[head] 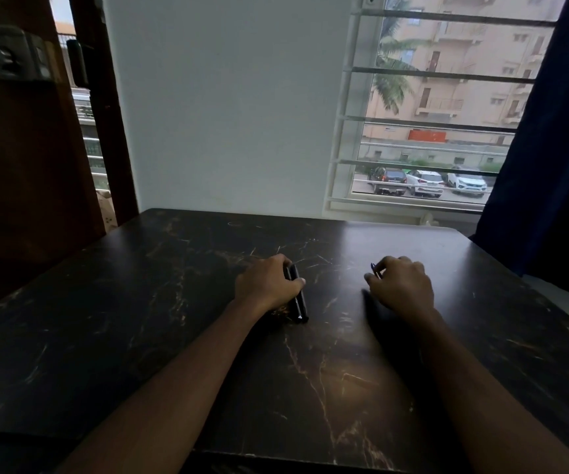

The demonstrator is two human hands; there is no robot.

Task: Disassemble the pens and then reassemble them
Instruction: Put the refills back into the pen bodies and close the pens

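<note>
- Both bare forearms reach in from the near edge over the dark counter (327, 388), which has thin light streaks like marble.
- On the left, the left hand (266, 285) lies on top of some dark pens (299, 295). They rest flat on the counter, side by side, and point near to far. The thumb presses across them. I would call this grip a loose press down, not a full lift.
- On the right, well apart from them, the right hand (401, 285) is curled around a thin pen piece (376, 271). Only its small far tip pokes out between the fingers, so I cannot tell if it is a whole pen or just a part. The grip looks closed on it.
- I cannot tell how many pens lie under the left hand, since the hand covers part of them.
- Dark pens on a dark counter are hard to see. A small part, like a spring or a tip, could get lost if it drops.
- Round pens roll. If the left hand lets go fast, they may roll to the near edge and fall off.
- Pulling a pen apart with one hand could make a tiny part pop out and fly away.
- Parts from different pens could get mixed up if they are laid close together.
</note>
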